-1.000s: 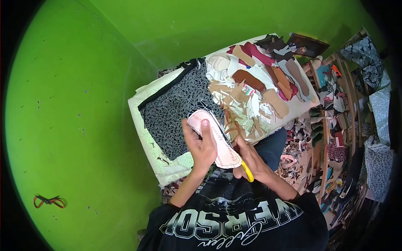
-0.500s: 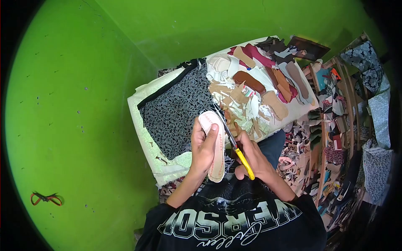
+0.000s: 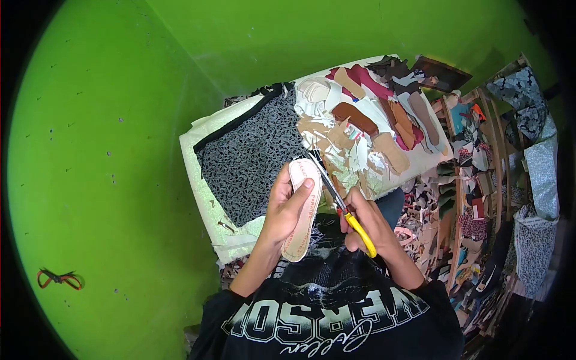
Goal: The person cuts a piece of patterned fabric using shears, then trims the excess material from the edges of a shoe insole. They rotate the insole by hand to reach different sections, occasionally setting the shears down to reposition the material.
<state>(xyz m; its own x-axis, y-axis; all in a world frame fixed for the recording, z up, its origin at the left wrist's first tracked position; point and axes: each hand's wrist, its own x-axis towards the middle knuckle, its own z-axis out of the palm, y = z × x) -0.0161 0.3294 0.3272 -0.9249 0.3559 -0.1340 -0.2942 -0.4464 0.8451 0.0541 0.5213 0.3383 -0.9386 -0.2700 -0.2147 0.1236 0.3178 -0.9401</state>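
Observation:
My left hand (image 3: 287,207) grips a pale insole (image 3: 308,204) with red print, thumb on its face and fingers behind it. Yellow-handled scissors (image 3: 355,227) are in my right hand (image 3: 367,222). Their blades lie along the right side of the insole and reach its top end, where a small dark strip (image 3: 315,155) shows by the tips. How far apart the blades stand is hard to make out. Beyond my left hand, black-and-grey patterned fabric (image 3: 249,156) is spread on the table.
The pale-covered table (image 3: 198,174) carries tan and white offcuts (image 3: 336,150), a brown insole shape (image 3: 355,117) and beige ones (image 3: 390,153). To the right, a wooden rack (image 3: 459,240) is crammed with scraps, and fabric pieces (image 3: 534,240) hang there. Green walls (image 3: 120,120) stand left and behind.
The scissors and my right hand have shifted slightly right and down. The insole has tilted, its lower end swinging left. The whole view has moved a little.

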